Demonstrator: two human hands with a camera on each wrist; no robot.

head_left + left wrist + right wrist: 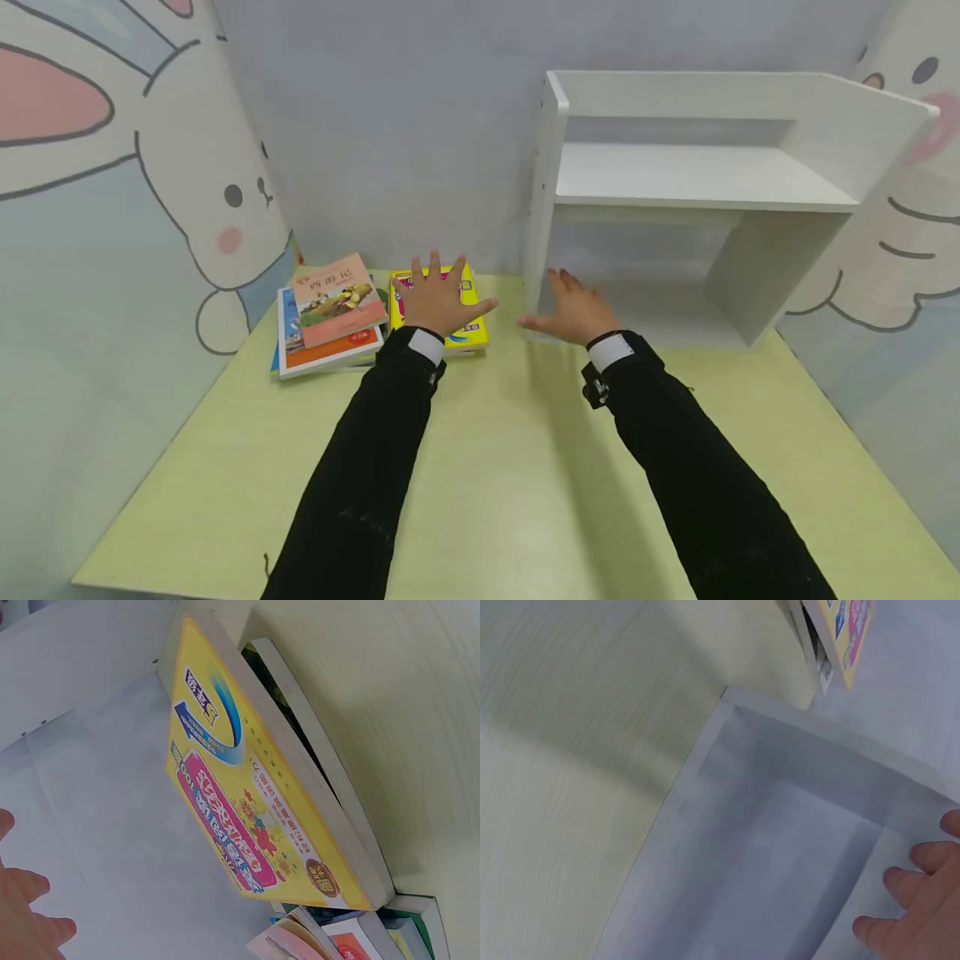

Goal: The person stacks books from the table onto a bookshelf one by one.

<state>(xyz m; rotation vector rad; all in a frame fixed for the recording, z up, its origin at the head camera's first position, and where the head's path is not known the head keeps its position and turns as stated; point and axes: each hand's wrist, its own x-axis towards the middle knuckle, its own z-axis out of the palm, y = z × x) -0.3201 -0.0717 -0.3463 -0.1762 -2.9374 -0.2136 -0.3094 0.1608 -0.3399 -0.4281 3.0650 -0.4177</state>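
My left hand (437,302) is spread wide, palm down, over a thick yellow book (472,325) and holds nothing. In the left wrist view that yellow book (247,795) lies on another book (315,735), with the fingers apart from it. To the left is a pile of books topped by a pink-covered book (337,304); an orange and white book (333,354) lies under it. My right hand (576,312), fingers extended, hovers before the lower compartment of a white shelf unit (705,204). Nothing is in its grasp; whether it touches the shelf I cannot tell.
The pale green-yellow table (495,467) carries the books at its back left and the shelf unit at its back right. A grey wall (390,125) rises behind. Rabbit pictures cover the left wall (97,333) and the right wall (900,350).
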